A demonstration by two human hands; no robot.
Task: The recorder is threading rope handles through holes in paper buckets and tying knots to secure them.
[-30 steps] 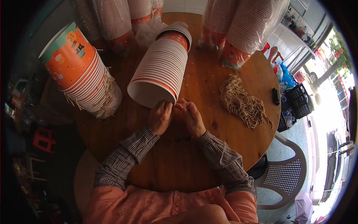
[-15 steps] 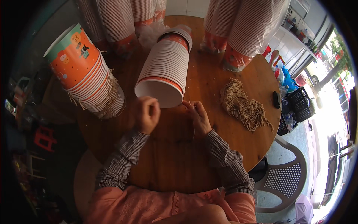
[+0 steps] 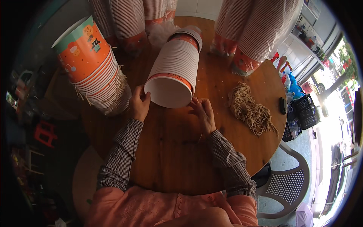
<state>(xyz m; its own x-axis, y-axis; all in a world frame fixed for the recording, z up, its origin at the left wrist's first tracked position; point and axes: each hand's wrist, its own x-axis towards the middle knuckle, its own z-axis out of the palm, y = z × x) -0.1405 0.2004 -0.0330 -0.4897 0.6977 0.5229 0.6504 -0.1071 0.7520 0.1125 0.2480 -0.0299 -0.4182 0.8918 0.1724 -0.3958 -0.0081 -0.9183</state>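
Observation:
A stack of white-rimmed paper buckets lies on its side, its open mouth facing me. My left hand pinches the left edge of the front bucket's rim between thumb and fingers. At the right edge of that rim, my right hand has its fingertips together on a thin strand of twine, whose end hangs below the palm. Whether the strand runs on to the bucket is too small to tell. On the left, another stack of orange and green buckets stands tilted in view, with tufts of twine along its rims.
A loose bundle of beige twine lies on the round wooden table, right of my hand. Tall plastic-wrapped bucket stacks stand at the back. A small black object sits near the right edge, beside a grey chair.
My left hand has opened from a loose fist and come onto the bucket's left rim. My right hand stays by the right rim. The whole view has shifted slightly.

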